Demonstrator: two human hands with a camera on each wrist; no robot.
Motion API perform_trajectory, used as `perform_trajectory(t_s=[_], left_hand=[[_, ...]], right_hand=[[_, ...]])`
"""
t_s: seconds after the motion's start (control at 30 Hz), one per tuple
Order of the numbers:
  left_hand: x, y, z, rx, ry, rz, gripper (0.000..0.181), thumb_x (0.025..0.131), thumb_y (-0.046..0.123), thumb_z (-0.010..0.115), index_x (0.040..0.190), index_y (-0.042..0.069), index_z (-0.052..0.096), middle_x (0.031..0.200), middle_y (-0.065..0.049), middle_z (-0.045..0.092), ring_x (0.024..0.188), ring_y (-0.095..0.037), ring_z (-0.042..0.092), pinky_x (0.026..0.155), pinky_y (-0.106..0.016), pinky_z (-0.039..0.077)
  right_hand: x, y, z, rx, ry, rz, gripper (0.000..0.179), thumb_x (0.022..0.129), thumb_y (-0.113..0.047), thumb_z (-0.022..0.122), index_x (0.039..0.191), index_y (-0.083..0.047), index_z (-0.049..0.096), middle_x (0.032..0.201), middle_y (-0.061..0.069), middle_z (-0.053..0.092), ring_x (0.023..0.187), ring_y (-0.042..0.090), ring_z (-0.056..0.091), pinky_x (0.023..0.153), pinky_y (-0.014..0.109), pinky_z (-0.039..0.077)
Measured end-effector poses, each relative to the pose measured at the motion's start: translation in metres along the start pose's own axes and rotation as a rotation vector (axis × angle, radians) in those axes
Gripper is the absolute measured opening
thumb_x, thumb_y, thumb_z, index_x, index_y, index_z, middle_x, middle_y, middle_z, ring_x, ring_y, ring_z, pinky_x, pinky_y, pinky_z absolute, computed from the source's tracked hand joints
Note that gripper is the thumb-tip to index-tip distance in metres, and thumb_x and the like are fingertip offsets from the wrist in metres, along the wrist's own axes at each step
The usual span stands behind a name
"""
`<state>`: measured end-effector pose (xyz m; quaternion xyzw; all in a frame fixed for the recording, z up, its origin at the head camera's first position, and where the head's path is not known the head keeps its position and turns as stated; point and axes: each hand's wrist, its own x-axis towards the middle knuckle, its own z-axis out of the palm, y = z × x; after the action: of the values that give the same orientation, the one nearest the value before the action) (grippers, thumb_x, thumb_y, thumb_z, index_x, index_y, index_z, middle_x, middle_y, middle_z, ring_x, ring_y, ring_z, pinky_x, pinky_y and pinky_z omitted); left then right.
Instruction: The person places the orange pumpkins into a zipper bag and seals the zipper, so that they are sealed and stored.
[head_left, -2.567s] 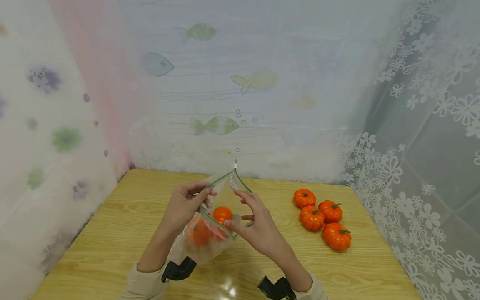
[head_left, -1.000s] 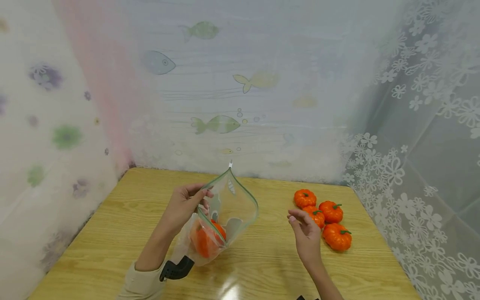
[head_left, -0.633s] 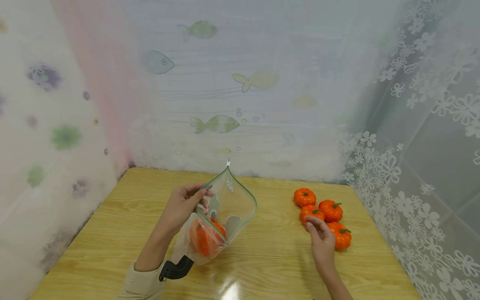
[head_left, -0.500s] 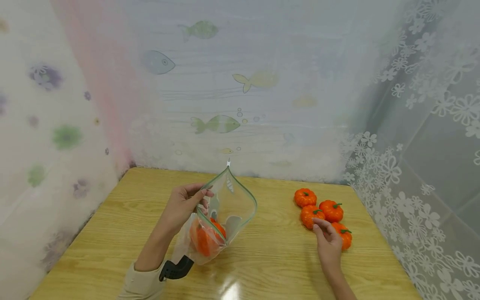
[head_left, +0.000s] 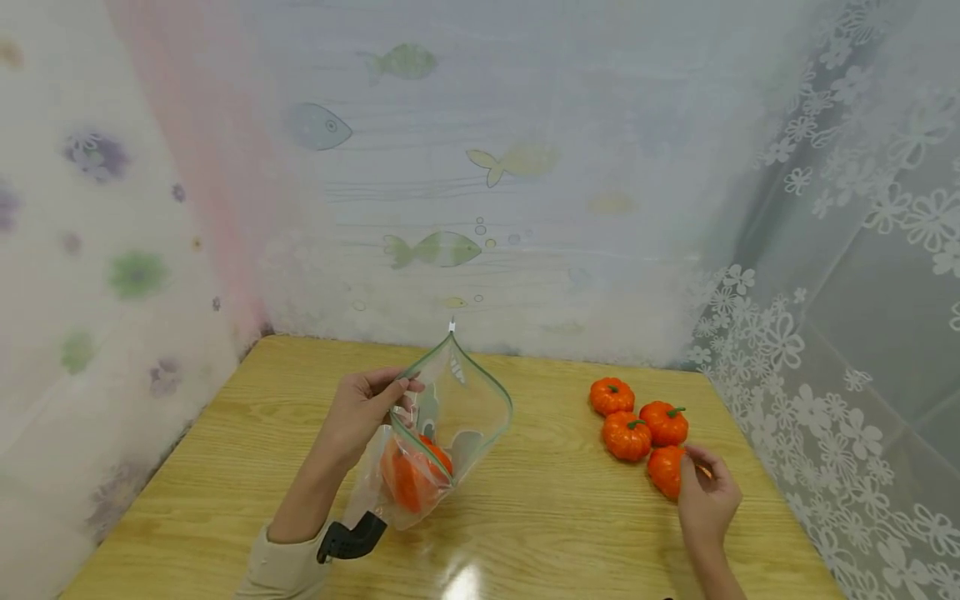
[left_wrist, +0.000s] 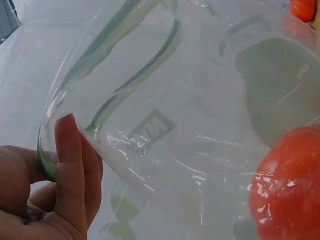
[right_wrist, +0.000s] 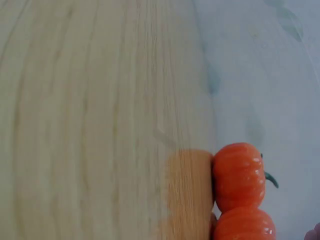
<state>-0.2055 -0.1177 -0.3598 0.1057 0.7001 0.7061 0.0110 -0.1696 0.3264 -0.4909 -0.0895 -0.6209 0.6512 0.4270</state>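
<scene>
My left hand (head_left: 367,412) pinches the left edge of a clear zip bag (head_left: 480,400) with a green seal, its mouth spread wide. An orange toy pumpkin (head_left: 412,479) shows through the plastic, low in the bag; the left wrist view has it large at lower right. On the right, the thumb and fingers of my right hand (head_left: 708,496) curl round the right side of the nearest small pumpkin (head_left: 666,471), hiding its stem. Orange shows between thumb and forefinger. In the right wrist view only a fingertip (right_wrist: 313,234) appears, at the lower right corner.
Three more pumpkins cluster just behind that one: a back pumpkin (head_left: 612,396), a middle pumpkin (head_left: 627,436) and a right pumpkin (head_left: 664,423). They stand on a wood-grain table (head_left: 540,517). Patterned curtains (head_left: 570,100) enclose the back and sides.
My right hand has let go of the bag's rim and moved right to the nearest pumpkin. The left hand keeps its hold on the bag, whose mouth has spread wider.
</scene>
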Motion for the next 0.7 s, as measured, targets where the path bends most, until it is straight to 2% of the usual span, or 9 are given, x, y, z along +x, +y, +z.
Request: perform_trajectory(t_s=[0.1, 0.23, 0.33, 0.43, 0.53, 0.6, 0.7], left_hand=[[0.0, -0.001, -0.001, -0.011, 0.004, -0.002, 0.031, 0.105, 0.003, 0.053, 0.128, -0.017, 0.06, 0.09, 0.008, 0.074, 0.07, -0.006, 0.063, 0.06, -0.02, 0.056], [0.0, -0.002, -0.003, -0.003, 0.01, -0.008, 0.03, 0.105, 0.003, 0.053, 0.127, -0.016, 0.061, 0.092, 0.005, 0.075, 0.07, -0.006, 0.064, 0.061, -0.02, 0.056], [0.0, -0.002, -0.003, 0.008, 0.016, -0.011, 0.03, 0.105, 0.003, 0.054, 0.127, -0.015, 0.062, 0.093, 0.003, 0.075, 0.071, -0.006, 0.064, 0.061, -0.021, 0.057], [0.0, -0.002, -0.002, 0.018, 0.018, -0.011, 0.029, 0.105, 0.003, 0.054, 0.126, -0.015, 0.063, 0.093, 0.0, 0.075, 0.071, -0.007, 0.064, 0.062, -0.021, 0.057], [0.001, -0.002, -0.002, 0.025, 0.011, -0.011, 0.029, 0.105, 0.004, 0.054, 0.125, -0.014, 0.063, 0.095, -0.003, 0.075, 0.071, -0.008, 0.065, 0.062, -0.022, 0.058], [0.001, -0.002, -0.001, 0.027, 0.004, -0.009, 0.029, 0.105, 0.005, 0.054, 0.125, -0.014, 0.064, 0.096, -0.004, 0.075, 0.071, -0.008, 0.065, 0.062, -0.022, 0.058], [0.002, -0.002, 0.0, 0.027, -0.004, -0.007, 0.029, 0.105, 0.005, 0.054, 0.125, -0.014, 0.064, 0.097, -0.003, 0.075, 0.072, -0.008, 0.065, 0.063, -0.022, 0.059]], right_hand=[[0.004, 0.001, -0.006, -0.05, 0.027, 0.005, 0.016, 0.089, 0.017, 0.058, 0.104, 0.02, 0.065, 0.093, -0.005, 0.069, 0.093, 0.009, 0.061, 0.078, 0.008, 0.052], [0.008, 0.001, -0.013, -0.248, 0.007, 0.052, 0.024, 0.092, 0.009, 0.064, 0.116, 0.008, 0.066, 0.103, -0.016, 0.062, 0.102, 0.004, 0.054, 0.089, 0.01, 0.045], [0.01, 0.0, -0.017, -0.399, -0.047, 0.133, 0.037, 0.095, -0.004, 0.068, 0.131, 0.001, 0.06, 0.114, -0.018, 0.056, 0.112, 0.008, 0.049, 0.102, 0.019, 0.038], [0.012, -0.001, -0.021, -0.456, -0.126, 0.242, 0.056, 0.098, -0.014, 0.068, 0.148, -0.001, 0.046, 0.136, -0.001, 0.052, 0.13, 0.023, 0.041, 0.117, 0.038, 0.03], [0.016, -0.001, -0.026, -0.491, -0.224, 0.335, 0.074, 0.099, -0.02, 0.069, 0.158, -0.002, 0.028, 0.156, 0.019, 0.035, 0.143, 0.039, 0.028, 0.124, 0.054, 0.019], [0.018, 0.0, -0.029, -0.51, -0.301, 0.392, 0.084, 0.099, -0.023, 0.069, 0.161, -0.002, 0.018, 0.162, 0.027, 0.022, 0.147, 0.045, 0.021, 0.124, 0.058, 0.015], [0.021, 0.002, -0.032, -0.54, -0.404, 0.477, 0.093, 0.098, -0.028, 0.07, 0.163, -0.004, 0.008, 0.166, 0.029, 0.01, 0.151, 0.048, 0.015, 0.124, 0.059, 0.016]])
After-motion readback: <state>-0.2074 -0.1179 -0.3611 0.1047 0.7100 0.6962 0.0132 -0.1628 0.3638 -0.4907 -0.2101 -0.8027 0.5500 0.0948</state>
